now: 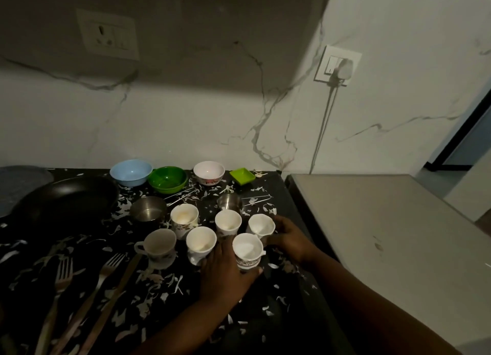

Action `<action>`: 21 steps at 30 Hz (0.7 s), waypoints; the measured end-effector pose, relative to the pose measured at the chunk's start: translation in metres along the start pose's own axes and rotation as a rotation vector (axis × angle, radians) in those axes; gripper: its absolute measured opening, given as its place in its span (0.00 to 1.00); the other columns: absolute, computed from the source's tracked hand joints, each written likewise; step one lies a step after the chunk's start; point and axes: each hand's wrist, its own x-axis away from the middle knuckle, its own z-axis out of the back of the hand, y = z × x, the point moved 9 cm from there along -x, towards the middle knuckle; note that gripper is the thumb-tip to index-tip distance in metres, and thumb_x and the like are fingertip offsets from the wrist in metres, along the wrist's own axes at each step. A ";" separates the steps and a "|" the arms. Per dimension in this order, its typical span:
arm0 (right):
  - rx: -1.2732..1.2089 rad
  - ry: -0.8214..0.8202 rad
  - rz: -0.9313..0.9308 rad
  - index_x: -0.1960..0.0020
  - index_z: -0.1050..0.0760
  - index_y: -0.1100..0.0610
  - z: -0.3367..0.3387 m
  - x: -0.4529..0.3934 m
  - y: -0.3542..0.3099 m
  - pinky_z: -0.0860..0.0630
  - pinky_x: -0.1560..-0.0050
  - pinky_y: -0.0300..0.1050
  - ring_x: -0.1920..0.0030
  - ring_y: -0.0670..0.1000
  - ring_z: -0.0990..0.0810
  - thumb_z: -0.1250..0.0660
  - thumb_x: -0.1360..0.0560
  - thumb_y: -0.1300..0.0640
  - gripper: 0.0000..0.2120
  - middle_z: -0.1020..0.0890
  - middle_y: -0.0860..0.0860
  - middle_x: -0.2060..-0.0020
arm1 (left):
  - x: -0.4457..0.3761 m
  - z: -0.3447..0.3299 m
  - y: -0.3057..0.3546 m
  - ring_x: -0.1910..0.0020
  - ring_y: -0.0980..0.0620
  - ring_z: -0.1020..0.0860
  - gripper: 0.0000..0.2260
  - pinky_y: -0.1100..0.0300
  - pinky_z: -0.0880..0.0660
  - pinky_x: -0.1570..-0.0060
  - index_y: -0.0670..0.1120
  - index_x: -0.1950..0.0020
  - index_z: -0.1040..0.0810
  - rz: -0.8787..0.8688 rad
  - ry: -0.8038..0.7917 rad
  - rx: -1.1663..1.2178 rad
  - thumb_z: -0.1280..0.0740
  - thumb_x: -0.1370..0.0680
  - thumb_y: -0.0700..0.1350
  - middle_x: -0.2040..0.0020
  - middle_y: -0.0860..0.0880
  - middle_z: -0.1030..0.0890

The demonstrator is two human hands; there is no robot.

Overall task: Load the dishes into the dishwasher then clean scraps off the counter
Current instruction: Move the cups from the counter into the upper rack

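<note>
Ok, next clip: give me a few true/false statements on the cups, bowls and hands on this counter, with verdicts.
1. Five white cups stand on the counter. False: there are six.
2. The left hand grips the nearest cup. True.
3. The green bowl sits between the blue bowl and the white floral bowl. True.
4. The right hand rests on the frying pan. False: it is at the rightmost cup.
5. Scraps litter the counter. True.
</note>
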 end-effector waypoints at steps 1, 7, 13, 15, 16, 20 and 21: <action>0.013 -0.026 0.011 0.37 0.25 0.57 -0.003 -0.001 -0.004 0.22 0.42 0.52 0.43 0.56 0.20 0.19 0.44 0.63 0.36 0.18 0.55 0.44 | -0.001 -0.003 -0.001 0.36 0.51 0.28 0.42 0.50 0.29 0.40 0.53 0.31 0.36 0.012 0.001 0.004 0.35 0.40 0.71 0.38 0.53 0.26; 0.025 -0.063 0.061 0.40 0.26 0.56 -0.005 -0.006 -0.009 0.24 0.55 0.34 0.48 0.48 0.20 0.24 0.35 0.69 0.26 0.19 0.50 0.48 | -0.002 -0.011 0.003 0.41 0.51 0.25 0.38 0.51 0.25 0.45 0.54 0.33 0.36 0.043 0.021 0.119 0.29 0.39 0.65 0.41 0.54 0.24; 0.032 0.028 0.125 0.45 0.30 0.48 0.003 0.009 -0.006 0.22 0.47 0.46 0.47 0.49 0.20 0.20 0.37 0.60 0.27 0.20 0.49 0.47 | -0.003 -0.012 0.005 0.46 0.53 0.23 0.33 0.52 0.23 0.50 0.55 0.39 0.32 0.024 -0.005 0.189 0.28 0.40 0.65 0.47 0.54 0.23; -0.038 0.134 0.131 0.46 0.30 0.50 0.011 0.022 -0.009 0.21 0.47 0.52 0.48 0.51 0.19 0.21 0.38 0.58 0.26 0.20 0.53 0.48 | -0.003 -0.005 0.015 0.48 0.53 0.23 0.31 0.54 0.23 0.51 0.54 0.41 0.31 -0.030 0.025 0.235 0.26 0.39 0.65 0.48 0.55 0.23; -0.110 0.202 0.117 0.46 0.30 0.52 0.019 0.031 -0.014 0.20 0.49 0.54 0.50 0.52 0.19 0.23 0.38 0.56 0.25 0.20 0.55 0.48 | -0.002 0.001 0.025 0.47 0.54 0.23 0.31 0.55 0.24 0.50 0.53 0.42 0.31 -0.052 0.052 0.278 0.25 0.39 0.62 0.48 0.56 0.24; -0.713 0.334 0.018 0.41 0.31 0.63 0.060 0.079 -0.015 0.21 0.60 0.53 0.54 0.60 0.19 0.27 0.38 0.54 0.29 0.22 0.64 0.49 | 0.008 0.014 0.088 0.46 0.57 0.26 0.31 0.61 0.29 0.47 0.56 0.42 0.34 -0.190 0.069 0.499 0.26 0.41 0.58 0.46 0.59 0.27; -0.820 0.333 -0.007 0.43 0.29 0.63 0.072 0.096 -0.013 0.21 0.62 0.53 0.58 0.61 0.19 0.30 0.35 0.54 0.24 0.21 0.63 0.54 | 0.010 0.010 0.106 0.46 0.56 0.26 0.31 0.62 0.29 0.47 0.55 0.42 0.33 -0.223 0.029 0.544 0.26 0.41 0.58 0.45 0.55 0.27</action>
